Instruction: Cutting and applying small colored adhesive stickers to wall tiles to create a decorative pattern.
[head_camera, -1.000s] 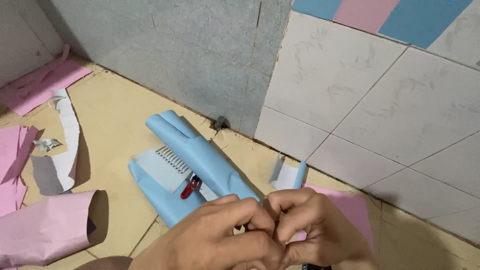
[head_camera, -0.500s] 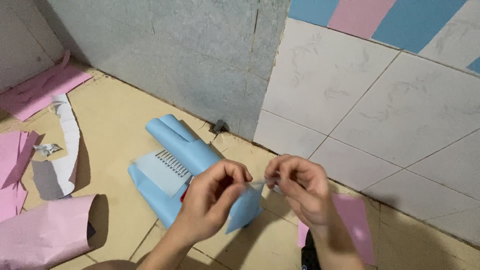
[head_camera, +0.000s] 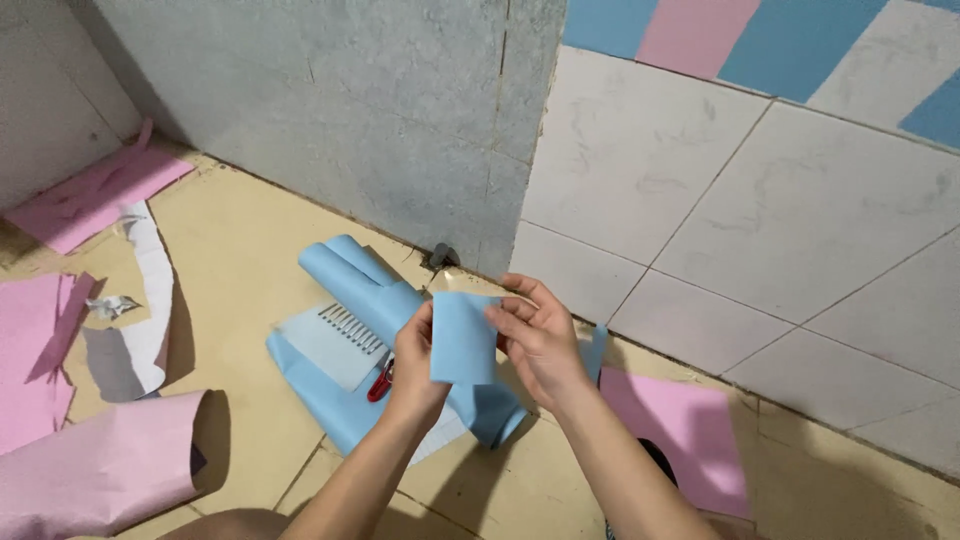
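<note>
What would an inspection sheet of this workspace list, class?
Surface: tan tiled floor.
Job's things: small blue paper piece, held upright between both hands.
Clutter: blue paper roll, comb-edged scraper, red clip, pink roll, pink sheet, grey scraps.
Grip: left hand and right hand pinch the piece's side edges.
Cables: nothing seen.
Surroundings: grey concrete wall, white wall tiles.

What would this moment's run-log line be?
left hand: grip on blue paper piece | right hand: pinching its edge | below: blue paper roll | floor
</note>
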